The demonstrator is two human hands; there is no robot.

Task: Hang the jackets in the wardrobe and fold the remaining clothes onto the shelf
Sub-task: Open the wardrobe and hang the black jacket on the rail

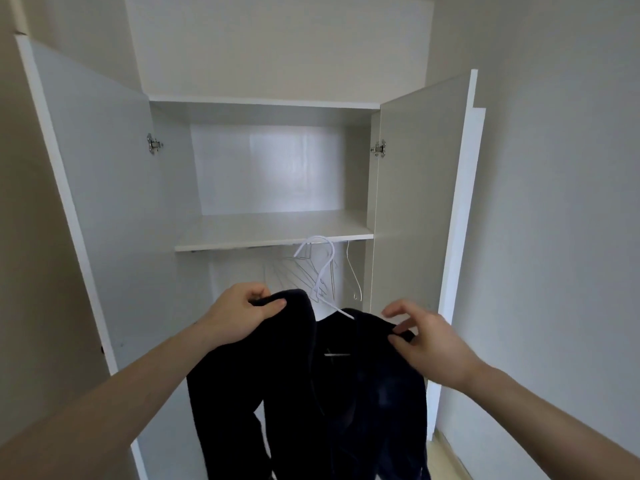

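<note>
A dark navy jacket (332, 403) hangs in front of me on a white hanger (325, 271), whose hook rises toward the rail under the wardrobe shelf (270, 233). My left hand (239, 313) grips the jacket's left shoulder and collar. At the right shoulder, my right hand (422, 337) pinches the fabric with thumb and fingertips. Several bare white hangers (353, 275) hang on the rail behind. The hanger's lower part is hidden inside the jacket.
The wardrobe stands open, its left door (93, 174) and right door (422, 188) swung outward on either side of me. A wall (561, 202) runs close along the right. A strip of pale floor (446, 459) shows at the lower right.
</note>
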